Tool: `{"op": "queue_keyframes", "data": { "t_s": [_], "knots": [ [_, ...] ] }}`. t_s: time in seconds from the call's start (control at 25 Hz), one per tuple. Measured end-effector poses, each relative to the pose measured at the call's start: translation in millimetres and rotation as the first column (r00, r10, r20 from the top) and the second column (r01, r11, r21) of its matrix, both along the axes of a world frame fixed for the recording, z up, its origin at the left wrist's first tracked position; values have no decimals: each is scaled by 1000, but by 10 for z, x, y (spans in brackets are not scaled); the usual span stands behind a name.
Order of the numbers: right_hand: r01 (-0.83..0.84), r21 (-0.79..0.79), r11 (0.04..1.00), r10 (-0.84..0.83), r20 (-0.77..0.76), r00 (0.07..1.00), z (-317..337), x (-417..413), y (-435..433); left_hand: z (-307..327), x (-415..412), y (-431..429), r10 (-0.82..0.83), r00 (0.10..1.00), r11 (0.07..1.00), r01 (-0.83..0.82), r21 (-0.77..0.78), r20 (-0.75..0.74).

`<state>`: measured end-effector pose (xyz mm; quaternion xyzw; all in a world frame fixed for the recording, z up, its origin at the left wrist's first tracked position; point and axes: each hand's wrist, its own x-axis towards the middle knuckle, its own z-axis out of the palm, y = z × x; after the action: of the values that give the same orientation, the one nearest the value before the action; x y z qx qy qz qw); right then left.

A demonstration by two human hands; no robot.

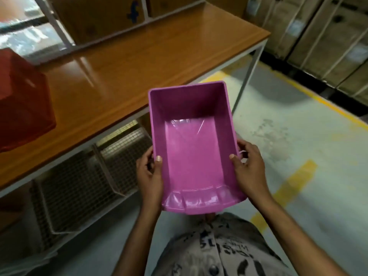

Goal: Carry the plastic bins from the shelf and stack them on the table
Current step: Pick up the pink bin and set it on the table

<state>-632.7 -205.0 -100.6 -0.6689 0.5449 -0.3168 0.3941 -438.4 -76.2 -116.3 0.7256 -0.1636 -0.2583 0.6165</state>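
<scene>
Carrying step in hand: my left hand and right hand clamp the empty rectangular pink plastic bin at frame centre, off the wooden bench. Next, I judge: nest it onto the red plastic bin, left edge.

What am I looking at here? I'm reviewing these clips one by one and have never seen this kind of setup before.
There is no machine here. A person wears a wide-angle camera on the head, so the single picture looks down over their own arms. The left hand and right hand grip the two long sides of an empty pink plastic bin, thumbs over the rim, held in the air near the edge of a wooden table. On the table, at the left, sits a red bin. Wire baskets hang underneath.
</scene>
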Motion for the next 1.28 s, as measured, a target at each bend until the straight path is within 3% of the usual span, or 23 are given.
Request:
{"op": "queue_keyframes", "data": {
  "t_s": [0.16,0.32,0.4,0.56,0.72,0.88,1.12,1.28],
  "knots": [
    [115,80,990,-111,-48,993,-399,-482,-73,-310,-394,-333,-123,989,987,113,118,86],
    [291,403,867,-343,59,938,-674,-1063,-468,-546,-778,-903,-300,954,931,298,210,-19],
    [328,486,810,-400,47,915,-781,-1420,-747,-583,-1017,-1259,-383,921,892,390,228,-77],
    [349,520,780,-396,-22,918,-865,-2063,-1397,-644,-1551,-1972,-428,862,831,493,258,-271],
    [349,448,823,-372,-38,927,-740,-2487,-2124,-568,-2021,-2679,-445,859,822,504,265,-253],
    [314,403,860,-365,56,929,-538,-2599,-2781,-352,-2100,-3319,-394,907,864,421,275,-151],
    [69,610,789,-369,382,847,-167,-2388,-3989,197,-1750,-4366,-326,943,937,331,109,-65],
    [-49,520,853,-271,521,809,265,-2176,-4819,675,-1345,-5168,-348,937,937,348,7,13]
  ]
}}
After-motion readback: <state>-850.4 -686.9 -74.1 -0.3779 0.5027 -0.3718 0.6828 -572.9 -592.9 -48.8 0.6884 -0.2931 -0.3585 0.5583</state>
